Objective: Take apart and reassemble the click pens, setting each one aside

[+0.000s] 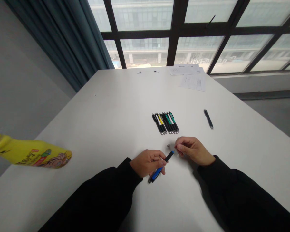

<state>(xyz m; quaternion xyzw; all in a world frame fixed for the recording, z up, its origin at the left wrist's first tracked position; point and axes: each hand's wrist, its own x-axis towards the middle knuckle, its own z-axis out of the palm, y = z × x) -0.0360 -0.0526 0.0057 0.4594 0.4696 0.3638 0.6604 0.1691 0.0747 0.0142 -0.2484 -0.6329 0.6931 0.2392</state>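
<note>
My left hand [151,163] is closed around a blue ballpoint pen [156,173] with a black grip, its front end slanting up to the right. The pen's metal cone tip is not seen on it; a bright blue end shows there. My right hand [192,149] pinches with thumb and forefinger just beyond that front end. Whatever lies between those fingertips is too small to make out. A small metal piece [168,145], like a pen tip, rests on the table close to the right fingertips. Beyond the hands lies a row of several pens [165,123] with black, white, yellow and green barrels.
A single black pen [208,119] lies apart on the right. On the left is a yellow bottle [33,153]. Papers [193,79] lie at the far edge of the white table [116,109], by the window. A blue curtain [62,35] hangs behind the left corner.
</note>
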